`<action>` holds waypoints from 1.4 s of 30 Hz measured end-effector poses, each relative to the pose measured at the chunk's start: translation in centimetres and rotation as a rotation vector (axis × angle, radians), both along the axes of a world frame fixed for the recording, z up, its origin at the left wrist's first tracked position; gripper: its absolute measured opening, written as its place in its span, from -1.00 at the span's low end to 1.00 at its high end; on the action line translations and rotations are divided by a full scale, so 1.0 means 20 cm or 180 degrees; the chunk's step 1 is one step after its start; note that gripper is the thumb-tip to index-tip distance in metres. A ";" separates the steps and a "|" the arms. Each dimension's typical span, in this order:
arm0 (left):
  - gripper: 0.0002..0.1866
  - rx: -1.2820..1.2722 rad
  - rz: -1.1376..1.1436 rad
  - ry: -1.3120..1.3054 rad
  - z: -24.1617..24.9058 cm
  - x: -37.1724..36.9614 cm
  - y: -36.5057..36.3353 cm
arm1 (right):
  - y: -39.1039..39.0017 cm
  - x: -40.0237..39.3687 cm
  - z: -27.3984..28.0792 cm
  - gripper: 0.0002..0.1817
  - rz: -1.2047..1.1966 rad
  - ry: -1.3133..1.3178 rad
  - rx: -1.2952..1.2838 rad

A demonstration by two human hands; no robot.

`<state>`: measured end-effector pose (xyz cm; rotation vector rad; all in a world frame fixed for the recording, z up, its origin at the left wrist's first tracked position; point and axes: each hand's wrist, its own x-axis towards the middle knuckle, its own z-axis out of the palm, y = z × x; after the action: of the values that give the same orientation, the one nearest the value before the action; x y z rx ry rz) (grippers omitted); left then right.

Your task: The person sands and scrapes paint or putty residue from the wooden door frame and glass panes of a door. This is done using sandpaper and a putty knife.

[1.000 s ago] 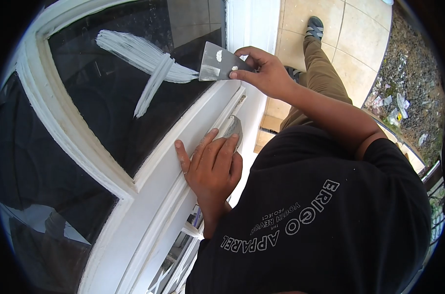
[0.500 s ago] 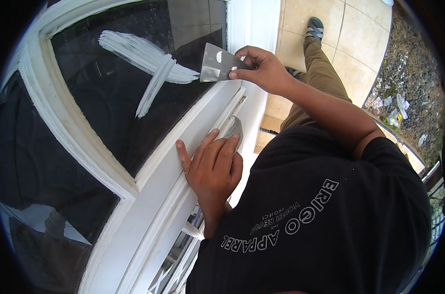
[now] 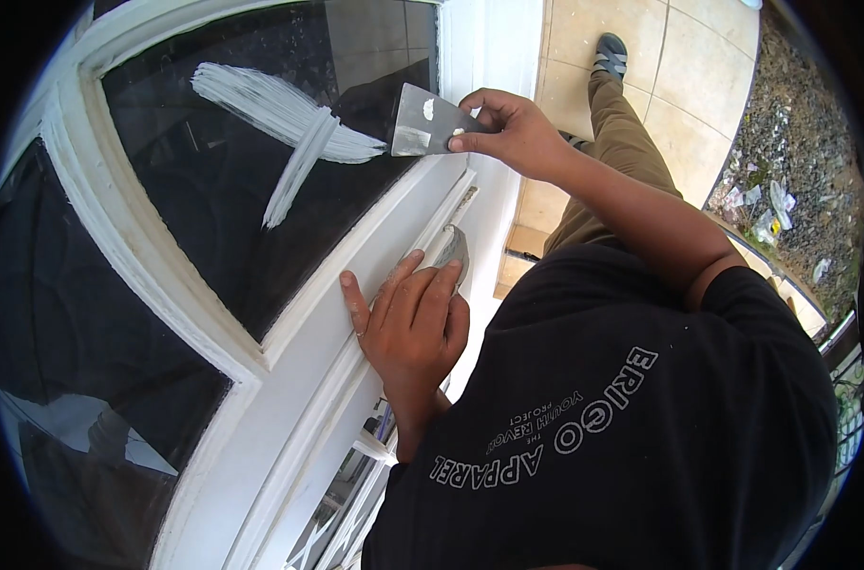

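A putty knife (image 3: 430, 119) with a wide grey blade and white smears sits between the thumb and fingers of my right hand (image 3: 513, 135). Its blade edge is at the dark glass pane (image 3: 223, 209), by the end of a broad white streak (image 3: 270, 106). A narrower white streak (image 3: 294, 176) crosses that one. Lower down, my left hand (image 3: 413, 323) lies against the white frame rail (image 3: 304, 328), fingers spread along it. Under its fingertips shows a grey, putty-smeared blade (image 3: 458, 252) with a curved edge; its rest is hidden by the hand.
White frame bars (image 3: 137, 218) surround the panes, with another dark pane (image 3: 61, 313) at left. My black T-shirt (image 3: 641, 408) fills the lower right. Beyond are beige floor tiles (image 3: 708, 57), my sandalled foot (image 3: 611, 55) and gravelly ground (image 3: 803, 142) with litter.
The putty knife and my right hand have shifted very slightly to the right. The grey blade under my left fingers has tilted a little. The white streaks look the same.
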<state>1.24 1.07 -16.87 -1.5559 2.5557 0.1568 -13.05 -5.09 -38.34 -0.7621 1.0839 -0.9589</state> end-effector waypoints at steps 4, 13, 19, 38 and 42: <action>-0.70 0.0027 0.0018 -0.0023 0.01 -0.01 0.01 | -0.02 -0.02 0.03 -0.64 -0.0007 -0.0106 0.0048; -0.70 0.0014 0.0033 -0.0028 0.01 -0.01 0.00 | -0.02 -0.02 0.03 -0.65 0.0013 0.0034 0.0013; -0.71 0.0011 0.0004 -0.0034 0.00 -0.01 0.00 | -0.02 -0.03 0.03 -0.66 0.0009 -0.0028 0.0047; -0.70 0.0038 0.0067 -0.0024 0.00 -0.02 0.00 | -0.03 -0.04 0.06 -0.60 -0.0046 0.0004 -0.0084; -0.70 0.0013 0.0040 -0.0009 0.00 -0.02 -0.01 | -0.04 -0.02 0.05 -0.63 -0.0039 0.0003 -0.0074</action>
<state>0.86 0.96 -16.82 -1.5700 2.5422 0.1608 -13.45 -5.84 -37.31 -0.7758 1.0809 -0.9832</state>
